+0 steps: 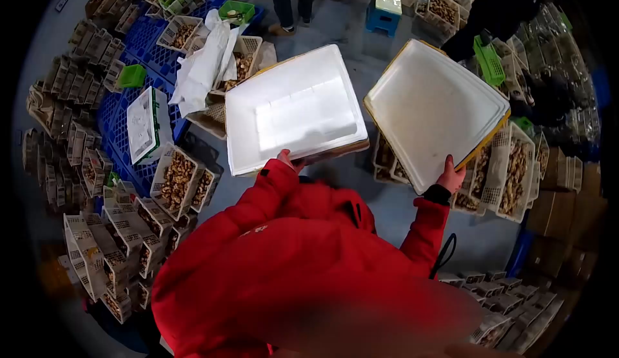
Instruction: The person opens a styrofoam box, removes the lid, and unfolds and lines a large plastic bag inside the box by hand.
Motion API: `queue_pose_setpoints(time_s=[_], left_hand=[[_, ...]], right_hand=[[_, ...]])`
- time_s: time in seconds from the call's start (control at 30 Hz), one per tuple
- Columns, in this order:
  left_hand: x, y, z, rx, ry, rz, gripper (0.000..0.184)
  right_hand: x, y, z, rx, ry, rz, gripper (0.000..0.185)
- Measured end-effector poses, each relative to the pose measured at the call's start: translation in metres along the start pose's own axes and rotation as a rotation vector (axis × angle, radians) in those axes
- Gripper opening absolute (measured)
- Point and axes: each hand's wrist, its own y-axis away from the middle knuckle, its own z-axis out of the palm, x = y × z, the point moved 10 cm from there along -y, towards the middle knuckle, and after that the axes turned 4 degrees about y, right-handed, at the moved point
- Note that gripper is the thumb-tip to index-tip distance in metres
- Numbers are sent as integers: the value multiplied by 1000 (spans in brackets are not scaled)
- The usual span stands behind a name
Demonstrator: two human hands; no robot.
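Note:
My left hand (290, 161) grips the near edge of a white foam box (309, 110). The box is tilted so its bare inside shows. My right hand (451, 177) holds the lower right corner of a white foam lid (438, 106) with yellow tape along its edge, thumb on top and the other fingers hidden beneath. Box and lid are apart, with a strip of floor between them. Both my sleeves are red.
White baskets of brown produce (174, 181) stand at the left, more (512, 174) at the right. A blue pallet (142, 42) holds another foam box (143, 126). People's legs (291, 7) and a blue stool (385, 13) are ahead.

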Motion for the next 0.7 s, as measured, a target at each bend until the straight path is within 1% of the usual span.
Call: queue_pose_setpoints(time_s=[0.03,0.07,0.1,0.13,0.17,0.2,0.23,0.27,0.3,0.33,0.37,0.43,0.47,0.5,0.53,0.57,0.63,0.67,0.7], left_hand=[[33,16,41,35,287,-157,56],[70,37,84,125,626,-306,58],[135,76,141,261,922,-432,60],[160,70,169,244,879,-439,57],[171,49,186,150,699,-370,53],[190,30,202,35,295,-226,50],[210,11,220,-12,-167,-47,46],[226,-5,236,9,-466,86,43],[225,-25,234,69,-208,4,43],[223,-45,232,149,56,-60,43],[217,-59,231,212,318,-139,43],[232,-123,265,298,882,-257,44],[224,-141,291,354,1178,-345,44],[213,-148,315,427,1478,-437,44],[210,-159,313,500,1530,-419,43],[207,-172,312,427,1506,-467,44],[227,-166,319,525,1514,-298,48],[237,-154,335,511,1708,-426,49],[215,-159,340,467,1902,-492,47]], right_hand=[[-14,-23,19,-16,16,-39,38],[-25,-46,40,-29,15,-66,39],[-32,-71,66,-36,7,-94,39],[-35,-92,89,-42,2,-116,39],[-36,-114,110,-48,5,-132,39],[-45,-130,129,-48,65,-90,40],[-51,-148,150,-74,54,-97,40],[-57,-164,169,-101,44,-105,41],[-60,-178,190,-129,37,-109,41],[-53,-194,207,-160,-41,-65,42],[-49,-202,214,-145,32,-58,41],[-65,-238,238,-107,135,-95,40],[-69,-254,259,-185,50,-172,41],[-60,-273,269,-132,164,-70,43],[-66,-282,277,-173,177,-72,45],[-74,-291,292,-220,173,-81,48],[-74,-314,312,-174,290,-111,49],[-73,-322,325,-178,355,-145,50],[-70,-332,349,-250,271,-156,51]])
